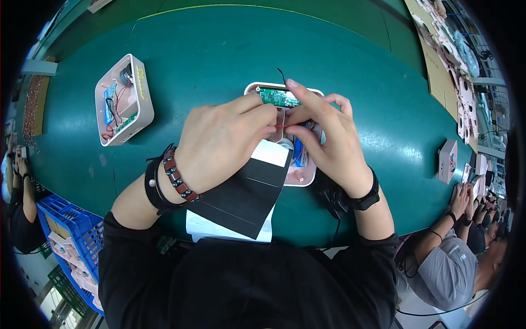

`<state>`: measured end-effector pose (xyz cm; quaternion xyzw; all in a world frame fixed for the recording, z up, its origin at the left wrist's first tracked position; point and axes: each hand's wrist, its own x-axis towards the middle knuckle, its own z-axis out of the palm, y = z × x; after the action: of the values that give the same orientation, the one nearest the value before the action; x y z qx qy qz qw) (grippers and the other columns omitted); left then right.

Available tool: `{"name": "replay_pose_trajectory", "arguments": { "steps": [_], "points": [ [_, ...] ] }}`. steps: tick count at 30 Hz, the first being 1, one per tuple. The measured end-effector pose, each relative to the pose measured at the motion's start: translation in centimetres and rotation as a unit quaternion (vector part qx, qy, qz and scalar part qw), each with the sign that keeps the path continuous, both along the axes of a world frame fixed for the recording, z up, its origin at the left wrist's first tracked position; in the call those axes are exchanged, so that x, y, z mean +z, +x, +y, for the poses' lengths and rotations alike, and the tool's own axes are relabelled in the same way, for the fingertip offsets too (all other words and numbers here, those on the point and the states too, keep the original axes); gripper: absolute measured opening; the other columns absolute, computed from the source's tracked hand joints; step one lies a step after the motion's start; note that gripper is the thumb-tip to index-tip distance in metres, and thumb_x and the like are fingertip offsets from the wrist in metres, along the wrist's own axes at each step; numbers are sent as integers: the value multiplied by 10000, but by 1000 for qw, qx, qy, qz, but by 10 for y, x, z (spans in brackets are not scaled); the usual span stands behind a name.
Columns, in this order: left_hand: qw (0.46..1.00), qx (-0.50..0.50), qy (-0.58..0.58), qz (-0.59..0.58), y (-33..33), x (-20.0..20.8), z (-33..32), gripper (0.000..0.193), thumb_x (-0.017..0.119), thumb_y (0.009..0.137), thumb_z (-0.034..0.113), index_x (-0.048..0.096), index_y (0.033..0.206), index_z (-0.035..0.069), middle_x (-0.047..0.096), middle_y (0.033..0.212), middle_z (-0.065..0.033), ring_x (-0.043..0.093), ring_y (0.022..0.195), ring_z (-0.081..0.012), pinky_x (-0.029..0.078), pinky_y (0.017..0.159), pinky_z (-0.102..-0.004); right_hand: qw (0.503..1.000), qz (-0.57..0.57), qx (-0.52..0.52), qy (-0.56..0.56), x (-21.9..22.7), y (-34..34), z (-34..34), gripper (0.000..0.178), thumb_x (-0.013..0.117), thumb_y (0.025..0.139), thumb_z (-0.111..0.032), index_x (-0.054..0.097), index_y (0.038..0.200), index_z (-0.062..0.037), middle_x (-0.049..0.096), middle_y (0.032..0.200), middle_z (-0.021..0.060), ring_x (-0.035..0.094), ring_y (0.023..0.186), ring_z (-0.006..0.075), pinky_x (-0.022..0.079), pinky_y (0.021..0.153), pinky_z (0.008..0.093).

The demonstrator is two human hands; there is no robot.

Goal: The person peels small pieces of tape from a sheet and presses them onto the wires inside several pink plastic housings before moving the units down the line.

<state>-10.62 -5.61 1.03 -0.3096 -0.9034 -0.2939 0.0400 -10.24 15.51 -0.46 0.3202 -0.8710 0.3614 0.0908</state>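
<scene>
In front of me lies a pale pink plastic housing (296,180), its inside facing up. A green circuit board (278,97) sits along its far side, and a blue-wrapped part (298,153) shows lower down. My left hand (219,140) reaches over the housing's left side with thumb and finger pinched. Opposite it, my right hand (334,137) is closed too. A thin red wire (280,126) runs between the fingertips of both hands. Beyond the right fingers a black wire end (281,74) sticks up. The fingers hide part of the inside.
A second pink housing (143,112) with wires and a blue part stands at left. Near me lie a black sheet (235,200) and a dark cable bundle (331,202). A blue crate (82,225) is at lower left. At right, a co-worker (444,268) sits near another small housing (447,160).
</scene>
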Motion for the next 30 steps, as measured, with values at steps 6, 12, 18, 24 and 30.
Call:
{"name": "replay_pose_trajectory", "arguments": {
  "steps": [6, 12, 18, 24, 30],
  "points": [
    [1000, 4, -7, 26, 0, -2, 3, 84, 654, 874, 171, 594, 861, 112, 611, 815, -15, 640, 645, -234, 482, 509, -342, 1000, 14, -12, 8, -3, -1, -3, 712, 745, 777, -12, 480, 1426, -139, 681, 813, -36, 643, 854, 130, 352, 927, 347],
    [999, -2, 5, 35, -1, -5, 5, 86, 665, 863, 164, 594, 852, 116, 610, 808, -13, 642, 641, -222, 479, 503, -337, 999, -10, -31, 11, 2, 1, -5, 524, 746, 778, -1, 605, 1270, -113, 666, 905, 9, 641, 941, 174, 365, 939, 360],
    [1000, -8, 12, 10, -1, -3, 4, 75, 665, 861, 161, 608, 857, 112, 623, 805, -14, 643, 650, -230, 479, 514, -341, 992, -8, -92, -84, 4, -3, 4, 189, 752, 789, -40, 684, 966, -48, 560, 1157, 95, 556, 1132, 250, 411, 932, 350],
    [998, -3, 58, -33, -3, -4, 2, 71, 661, 866, 159, 623, 868, 99, 640, 811, -22, 645, 669, -245, 483, 541, -353, 981, -128, -113, -96, 0, 1, -3, 102, 757, 803, -89, 688, 856, -36, 471, 1288, 119, 488, 1207, 231, 460, 858, 310],
    [997, -5, 62, -44, -4, -2, 1, 90, 694, 851, 104, 632, 904, 66, 644, 808, -65, 647, 639, -234, 475, 540, -319, 979, -145, -112, -91, -6, 2, -5, 104, 759, 803, -89, 691, 868, -45, 466, 1298, 126, 495, 1186, 205, 465, 841, 303]
  ]
}}
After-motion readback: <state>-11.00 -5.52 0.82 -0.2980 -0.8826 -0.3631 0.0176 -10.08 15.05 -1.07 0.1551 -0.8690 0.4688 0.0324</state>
